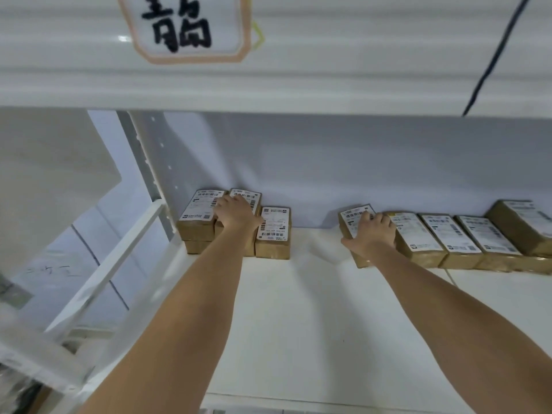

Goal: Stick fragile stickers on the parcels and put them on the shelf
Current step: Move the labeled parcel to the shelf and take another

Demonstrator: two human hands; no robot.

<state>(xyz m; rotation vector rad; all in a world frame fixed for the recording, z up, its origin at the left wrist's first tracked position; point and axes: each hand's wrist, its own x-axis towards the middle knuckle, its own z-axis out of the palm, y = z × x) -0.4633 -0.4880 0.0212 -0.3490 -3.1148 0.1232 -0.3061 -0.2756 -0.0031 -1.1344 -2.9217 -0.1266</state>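
A white metal shelf unit point(298, 324) fills the view, its broad white board running toward a pale grey back wall point(358, 162). Above that board, the white front edge of the upper shelf point(328, 85) carries a paper sign point(182, 25) with an orange border and a black handwritten character. A black cable point(493, 55) hangs across the upper shelf at the right. Left of the board stands a perforated white upright post point(149, 162), with a slanted white brace point(107, 264) below it. Soft, even light falls throughout.
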